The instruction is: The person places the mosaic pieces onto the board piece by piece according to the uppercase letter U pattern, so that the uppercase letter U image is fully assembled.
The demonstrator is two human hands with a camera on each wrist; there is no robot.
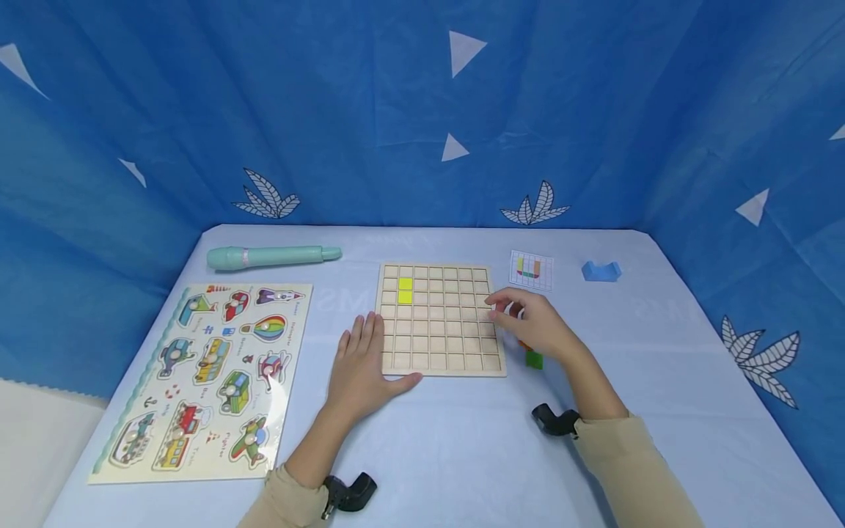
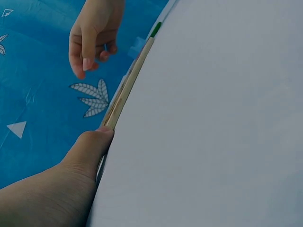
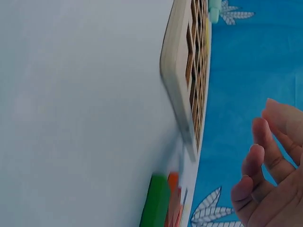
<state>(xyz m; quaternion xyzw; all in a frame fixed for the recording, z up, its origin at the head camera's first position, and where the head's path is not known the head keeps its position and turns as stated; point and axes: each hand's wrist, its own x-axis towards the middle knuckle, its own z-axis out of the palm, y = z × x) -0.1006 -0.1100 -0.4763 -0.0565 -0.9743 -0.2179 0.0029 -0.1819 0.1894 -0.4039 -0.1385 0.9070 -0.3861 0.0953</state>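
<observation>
Head view: we're apparently filling the grid board (image 1: 439,324), left hand (image 1: 359,369) flat at its near-left corner, right hand (image 1: 538,323) half-curled, empty, probably needing blocks (image 1: 534,360).

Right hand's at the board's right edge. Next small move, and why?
Probably lower the right hand to the green piece and pinch it: nothing shows in that hand's grasp, the piece lies close by, off the board, the card shows a U that includes green, and only yellow squares fill the grid so far.
</observation>
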